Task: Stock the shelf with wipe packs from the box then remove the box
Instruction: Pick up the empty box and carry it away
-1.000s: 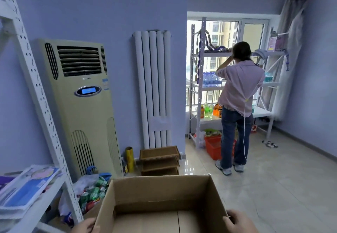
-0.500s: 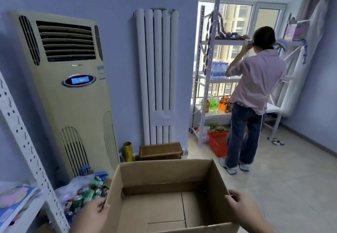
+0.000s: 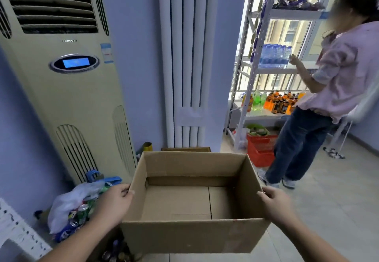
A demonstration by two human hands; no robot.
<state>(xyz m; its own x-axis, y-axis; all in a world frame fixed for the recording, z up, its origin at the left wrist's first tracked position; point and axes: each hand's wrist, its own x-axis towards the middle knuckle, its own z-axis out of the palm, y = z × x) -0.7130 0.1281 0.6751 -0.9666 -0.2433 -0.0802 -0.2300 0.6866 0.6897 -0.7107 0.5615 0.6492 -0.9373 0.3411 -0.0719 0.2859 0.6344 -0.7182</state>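
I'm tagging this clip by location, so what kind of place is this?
Probably a room set up as a mock shop or stockroom: metal shelving by the window holds bottled water and soft drinks, beside a floor-standing air conditioner and a red shopping basket.

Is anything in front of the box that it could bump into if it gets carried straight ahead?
Yes. Both hands, left and right, grip the empty box. Just beyond its far edge a brown tray sits on the floor by the white radiator. A person and a red basket stand ahead to the right.
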